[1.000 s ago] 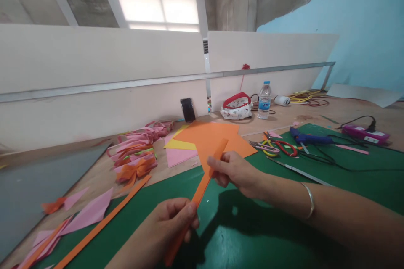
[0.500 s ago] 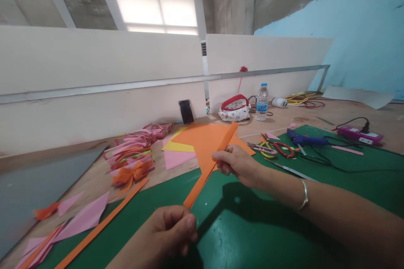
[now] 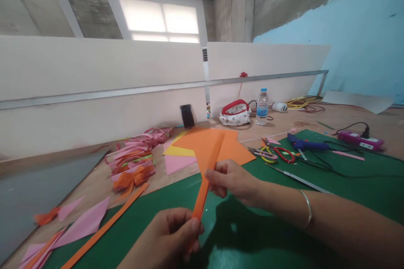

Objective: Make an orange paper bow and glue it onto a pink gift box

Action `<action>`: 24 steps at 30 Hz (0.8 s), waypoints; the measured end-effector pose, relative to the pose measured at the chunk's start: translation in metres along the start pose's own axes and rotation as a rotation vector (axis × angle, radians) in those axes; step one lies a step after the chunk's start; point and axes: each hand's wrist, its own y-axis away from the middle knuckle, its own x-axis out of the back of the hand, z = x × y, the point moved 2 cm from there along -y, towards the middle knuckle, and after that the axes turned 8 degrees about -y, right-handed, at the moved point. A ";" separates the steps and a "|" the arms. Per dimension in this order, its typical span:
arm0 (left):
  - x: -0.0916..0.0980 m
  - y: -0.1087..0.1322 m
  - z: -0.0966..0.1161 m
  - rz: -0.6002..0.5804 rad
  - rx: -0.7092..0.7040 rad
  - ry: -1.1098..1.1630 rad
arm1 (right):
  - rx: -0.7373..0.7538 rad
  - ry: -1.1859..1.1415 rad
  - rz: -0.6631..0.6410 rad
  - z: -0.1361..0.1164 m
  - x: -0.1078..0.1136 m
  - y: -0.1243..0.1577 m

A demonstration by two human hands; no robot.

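Observation:
A long folded strip of orange paper runs slantwise between my hands, above the green mat. My left hand pinches its near end between thumb and fingers. Farther up the strip, my right hand is closed around it, thumb along its edge. Behind the strip lie orange sheets, with a yellow sheet and a pink sheet partly under them. Another orange strip rests on the mat's left side.
Several pink and orange paper loops are heaped at the left. Scissors, a blue glue gun and a purple power strip lie on the right. A phone, a pouch and a water bottle stand at the back.
My right hand has moved down along the strip, nearer my left hand. The strip stands steeper now, and my left hand has shifted slightly right. The view has tilted a little upward.

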 end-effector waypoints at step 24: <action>0.003 0.007 0.011 -0.009 -0.017 -0.087 | 0.097 -0.001 0.353 -0.011 0.045 -0.029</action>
